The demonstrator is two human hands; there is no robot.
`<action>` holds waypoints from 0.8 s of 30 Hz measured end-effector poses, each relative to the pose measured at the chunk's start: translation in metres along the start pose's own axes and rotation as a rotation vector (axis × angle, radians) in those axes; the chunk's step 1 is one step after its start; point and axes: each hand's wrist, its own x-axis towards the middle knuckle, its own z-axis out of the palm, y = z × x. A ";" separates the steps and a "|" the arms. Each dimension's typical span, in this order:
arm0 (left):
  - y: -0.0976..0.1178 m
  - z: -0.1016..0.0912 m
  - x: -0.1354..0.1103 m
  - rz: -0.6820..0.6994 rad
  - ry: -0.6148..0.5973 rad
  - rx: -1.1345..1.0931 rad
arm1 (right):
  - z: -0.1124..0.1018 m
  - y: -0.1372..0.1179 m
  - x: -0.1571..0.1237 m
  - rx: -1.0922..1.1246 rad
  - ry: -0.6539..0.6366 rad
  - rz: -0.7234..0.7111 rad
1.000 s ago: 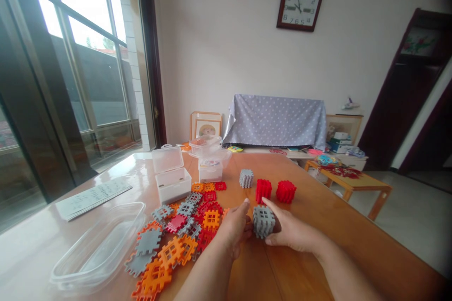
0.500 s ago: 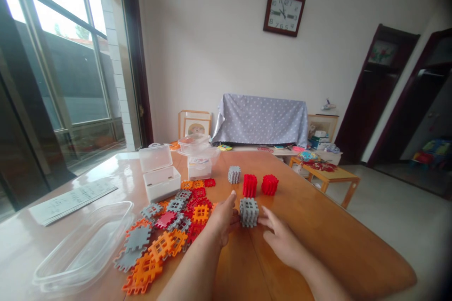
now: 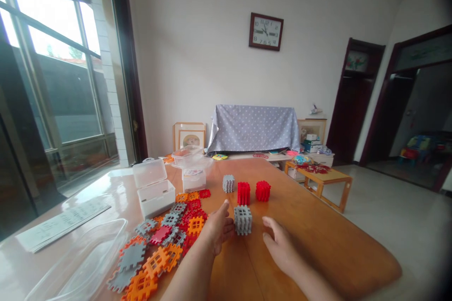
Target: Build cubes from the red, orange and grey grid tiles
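Gray plastic block of stacked, notched window tiles stood on the brown wooden surface, between both grips. Left grip was loose, holding nothing, right at the block's side; contact unclear. Right grip was wide, holding nothing, apart from it. Step looked like setting or squaring the block; next move probably called for a light two-sided nudge or clean withdrawal.

Tub and nearest tiles cut off by bottom edge, both forearms likewise. Papers: writing illegible. Lower tiles partly covered. Left hand: contact with grey block indeterminable.
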 end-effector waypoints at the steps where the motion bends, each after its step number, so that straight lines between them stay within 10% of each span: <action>1: 0.000 0.000 0.001 -0.004 0.009 0.009 | -0.001 0.001 -0.001 -0.042 0.015 -0.016; 24: -0.005 0.012 -0.007 0.075 0.114 0.089 | -0.001 -0.014 0.005 -0.137 0.068 -0.008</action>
